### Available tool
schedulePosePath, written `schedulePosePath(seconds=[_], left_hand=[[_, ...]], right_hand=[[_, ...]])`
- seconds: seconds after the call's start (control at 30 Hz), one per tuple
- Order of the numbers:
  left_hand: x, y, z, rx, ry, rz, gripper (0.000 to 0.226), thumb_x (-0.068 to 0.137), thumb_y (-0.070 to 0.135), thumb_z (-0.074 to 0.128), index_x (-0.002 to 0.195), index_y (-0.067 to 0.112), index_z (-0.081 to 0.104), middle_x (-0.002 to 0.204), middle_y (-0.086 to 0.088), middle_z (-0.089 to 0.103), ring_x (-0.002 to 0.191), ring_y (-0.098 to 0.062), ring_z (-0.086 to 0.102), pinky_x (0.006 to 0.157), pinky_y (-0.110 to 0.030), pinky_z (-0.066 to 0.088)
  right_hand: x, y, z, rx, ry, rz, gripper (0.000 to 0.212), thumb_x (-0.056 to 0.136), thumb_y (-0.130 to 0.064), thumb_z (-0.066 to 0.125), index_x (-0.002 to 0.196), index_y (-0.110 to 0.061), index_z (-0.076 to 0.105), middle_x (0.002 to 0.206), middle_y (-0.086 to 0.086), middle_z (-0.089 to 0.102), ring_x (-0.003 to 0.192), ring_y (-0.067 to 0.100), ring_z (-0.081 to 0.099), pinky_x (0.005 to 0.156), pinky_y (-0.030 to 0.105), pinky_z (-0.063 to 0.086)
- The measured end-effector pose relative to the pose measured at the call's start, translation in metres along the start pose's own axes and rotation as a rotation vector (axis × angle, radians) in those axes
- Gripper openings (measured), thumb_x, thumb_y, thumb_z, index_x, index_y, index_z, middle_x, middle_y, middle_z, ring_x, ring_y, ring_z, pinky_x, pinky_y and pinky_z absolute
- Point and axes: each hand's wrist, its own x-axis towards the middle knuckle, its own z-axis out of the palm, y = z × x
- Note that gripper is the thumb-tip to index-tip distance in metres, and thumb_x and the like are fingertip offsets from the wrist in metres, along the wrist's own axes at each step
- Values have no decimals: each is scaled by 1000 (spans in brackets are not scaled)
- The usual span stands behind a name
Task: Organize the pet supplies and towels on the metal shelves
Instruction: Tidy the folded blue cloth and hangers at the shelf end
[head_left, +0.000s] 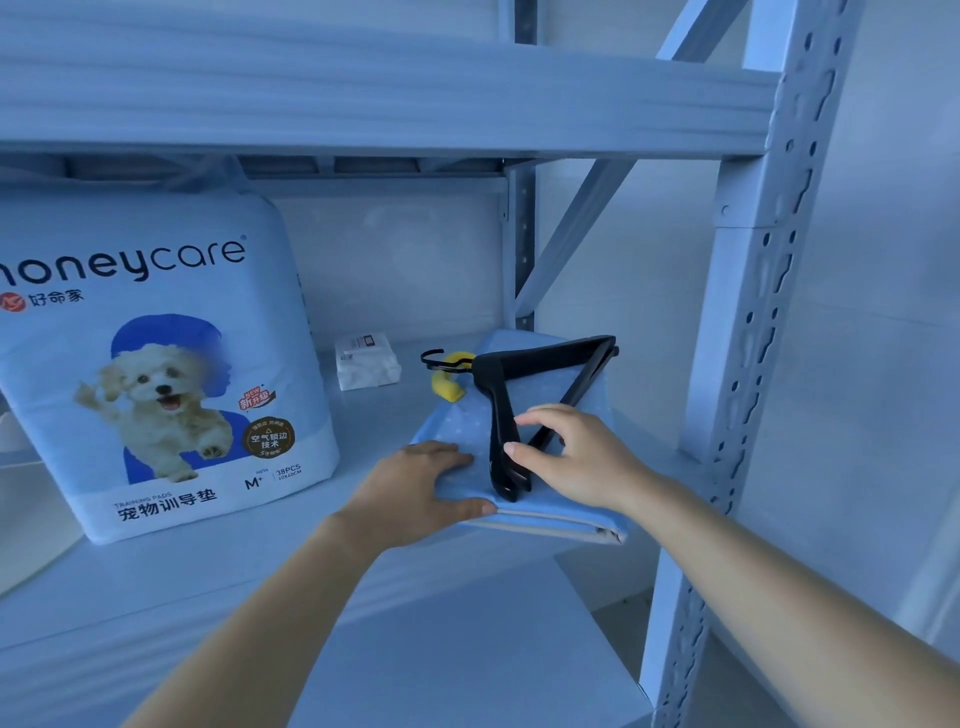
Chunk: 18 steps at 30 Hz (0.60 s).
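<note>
A folded blue dotted towel (550, 395) lies on the metal shelf (218, 582) at the right, near the front edge. Black clothes hangers (540, 369) lie on top of it. My left hand (421, 493) grips the towel's near left corner, thumb along the front edge and fingers on top. My right hand (571, 457) rests on the towel, its fingers touching the hangers' near arm. A big pack of pet training pads (156, 364) with a puppy picture stands upright at the left.
A small white tissue pack (366, 361) lies at the back of the shelf. A yellow object (449, 384) sits behind the towel under the hanger hook. A perforated upright post (748, 332) stands at the right. Another shelf (363, 98) runs overhead.
</note>
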Motion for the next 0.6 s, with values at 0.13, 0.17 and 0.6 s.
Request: schedulePosePath(seconds=[0.13,0.17,0.6], left_hand=[[-6,32,12,9,61,-76,75,74,67,58,137,30,43,147,11,36,136,-8,28,109,-22,21],[-7,41,16,6,77,-95,76,74,68,58,137,29,43,147,10,36,136,-8,29,109,-22,22],[-21,132,44,103,191,-277,69,75,69,54,129,27,51,132,8,49,123,-13,44,95,-27,39]], right_hand=[[-5,6,-18,-8,0,-18,42,88,-41,58,123,-19,58,130,-11,52,122,4,46,93,15,30],[-7,7,-23,-7,-2,-16,42,87,-41,58,123,-19,57,129,-11,53,121,5,47,93,16,32],[-45,43,-51,-50,-9,-113,21,69,-24,67,74,-8,55,65,4,55,60,21,49,53,32,38]])
